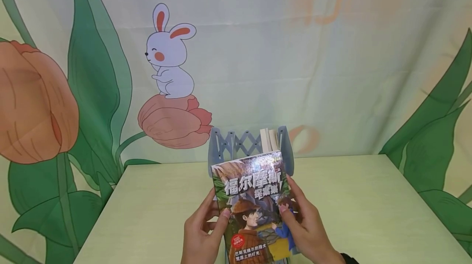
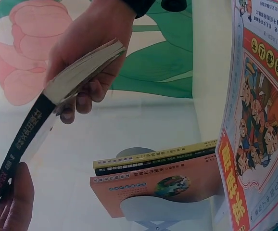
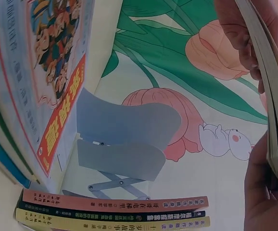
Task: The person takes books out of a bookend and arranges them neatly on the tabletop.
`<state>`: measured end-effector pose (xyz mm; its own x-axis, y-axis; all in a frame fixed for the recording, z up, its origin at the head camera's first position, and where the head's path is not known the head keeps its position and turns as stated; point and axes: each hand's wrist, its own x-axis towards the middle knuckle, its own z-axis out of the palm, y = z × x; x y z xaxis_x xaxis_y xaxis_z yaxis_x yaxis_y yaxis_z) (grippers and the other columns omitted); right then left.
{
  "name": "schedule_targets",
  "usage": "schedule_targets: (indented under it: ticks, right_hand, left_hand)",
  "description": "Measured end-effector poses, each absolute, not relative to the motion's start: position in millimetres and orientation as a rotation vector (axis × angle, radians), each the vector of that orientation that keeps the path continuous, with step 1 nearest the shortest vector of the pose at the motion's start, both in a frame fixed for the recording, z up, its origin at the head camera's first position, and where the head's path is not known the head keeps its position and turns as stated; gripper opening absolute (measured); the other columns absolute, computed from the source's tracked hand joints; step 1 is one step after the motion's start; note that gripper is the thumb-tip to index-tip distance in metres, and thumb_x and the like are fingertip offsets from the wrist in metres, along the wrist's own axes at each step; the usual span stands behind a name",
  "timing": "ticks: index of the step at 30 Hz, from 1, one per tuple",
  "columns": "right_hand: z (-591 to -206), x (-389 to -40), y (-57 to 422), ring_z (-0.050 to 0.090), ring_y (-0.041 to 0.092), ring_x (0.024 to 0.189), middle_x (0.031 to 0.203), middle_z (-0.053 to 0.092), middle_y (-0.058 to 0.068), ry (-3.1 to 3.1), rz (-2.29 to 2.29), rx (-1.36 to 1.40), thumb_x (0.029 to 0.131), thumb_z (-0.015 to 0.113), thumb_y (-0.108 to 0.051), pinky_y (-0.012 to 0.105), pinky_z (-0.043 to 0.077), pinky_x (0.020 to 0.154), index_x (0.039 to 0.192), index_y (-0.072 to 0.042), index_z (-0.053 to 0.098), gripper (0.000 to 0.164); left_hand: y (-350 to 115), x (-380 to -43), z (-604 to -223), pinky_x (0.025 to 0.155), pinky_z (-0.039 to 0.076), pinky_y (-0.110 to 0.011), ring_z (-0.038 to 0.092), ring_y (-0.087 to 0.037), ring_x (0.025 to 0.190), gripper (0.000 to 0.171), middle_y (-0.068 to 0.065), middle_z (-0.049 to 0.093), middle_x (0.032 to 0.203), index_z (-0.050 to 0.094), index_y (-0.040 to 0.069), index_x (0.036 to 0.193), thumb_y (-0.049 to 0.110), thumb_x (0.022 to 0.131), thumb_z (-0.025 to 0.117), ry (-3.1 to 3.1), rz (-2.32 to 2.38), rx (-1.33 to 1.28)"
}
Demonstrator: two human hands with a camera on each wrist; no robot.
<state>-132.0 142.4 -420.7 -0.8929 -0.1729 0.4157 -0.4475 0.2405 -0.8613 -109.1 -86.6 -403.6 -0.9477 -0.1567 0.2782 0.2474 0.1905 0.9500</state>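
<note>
Both hands hold a paperback book [image 1: 254, 215] by its two sides, its illustrated cover facing up, with white Chinese title letters. My left hand [image 1: 204, 231] grips the left edge, thumb on the cover; in the left wrist view its fingers [image 2: 18, 197] are on the black spine. On the opposite edge my right hand [image 1: 309, 227] grips the book, its thumb also on the cover. Behind the book stands a grey-blue folding book rack [image 1: 287, 149], partly hidden. In it several thin books [image 3: 115, 204] stand upright at one end, with pink, black and yellow spines.
A stack of books topped by a red-bordered cartoon cover [image 2: 264, 130] lies near the rack, mostly hidden under the held book in the head view. The pale green table [image 1: 147, 206] ends at a hanging cloth [image 1: 250, 51] printed with tulips and a rabbit.
</note>
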Motion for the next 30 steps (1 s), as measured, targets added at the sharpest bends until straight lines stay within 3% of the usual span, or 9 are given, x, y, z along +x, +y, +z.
schedule_targets:
  ticks: [5, 11, 16, 24, 30]
  right_hand:
    - [-421.5, -131.7, 145.4, 0.063, 0.003, 0.077, 0.094, 0.053, 0.006, -2.309, 1.655, 0.555, 0.099, 0.055, -0.007, 0.025, 0.052, 0.057, 0.155, -0.028, 0.028, 0.065]
    - [-422.8, -130.0, 147.6, 0.050, 0.001, 0.064, 0.085, 0.048, 0.004, -2.339, 1.688, 0.522, 0.097, 0.060, -0.011, 0.025, 0.051, 0.057, 0.154, -0.026, 0.030, 0.065]
    - [-425.0, -128.3, 149.1, 0.038, -0.003, 0.057, 0.083, 0.045, 0.003, -2.338, 1.687, 0.541, 0.094, 0.062, -0.005, 0.026, 0.046, 0.052, 0.155, -0.026, 0.028, 0.073]
    - [-427.2, -127.3, 149.2, 0.044, -0.004, 0.053, 0.081, 0.049, 0.002, -2.367, 1.683, 0.541, 0.091, 0.062, 0.000, 0.024, 0.047, 0.050, 0.156, -0.024, 0.027, 0.078]
    - [-428.3, -126.4, 149.4, 0.038, -0.004, 0.050, 0.083, 0.050, 0.003, -2.434, 1.701, 0.456, 0.091, 0.063, -0.003, 0.022, 0.043, 0.049, 0.155, -0.026, 0.029, 0.075]
  left_hand:
    - [-88.2, -110.8, -405.5, 0.066, 0.058, -0.024, 0.069, -0.005, 0.084, 0.054, -0.012, 0.071, 0.100, 0.051, 0.010, 0.143, 0.013, 0.092, 0.069, -2.176, -1.820, -0.068]
    - [-89.8, -112.7, -408.7, 0.068, 0.058, -0.024, 0.068, -0.005, 0.088, 0.055, -0.013, 0.070, 0.105, 0.050, 0.007, 0.144, 0.015, 0.093, 0.068, -2.199, -1.832, -0.061]
    - [-91.2, -114.5, -411.9, 0.068, 0.058, -0.025, 0.068, -0.004, 0.087, 0.052, -0.012, 0.069, 0.103, 0.052, 0.008, 0.143, 0.016, 0.093, 0.067, -2.207, -1.837, -0.072]
    - [-93.0, -116.4, -416.5, 0.066, 0.057, -0.024, 0.069, -0.004, 0.083, 0.051, -0.011, 0.069, 0.100, 0.055, 0.009, 0.140, 0.018, 0.093, 0.068, -2.214, -1.846, -0.067]
    - [-94.1, -118.8, -419.2, 0.064, 0.057, -0.023, 0.069, -0.004, 0.081, 0.051, -0.010, 0.066, 0.098, 0.055, 0.011, 0.140, 0.016, 0.091, 0.070, -2.242, -1.877, -0.057]
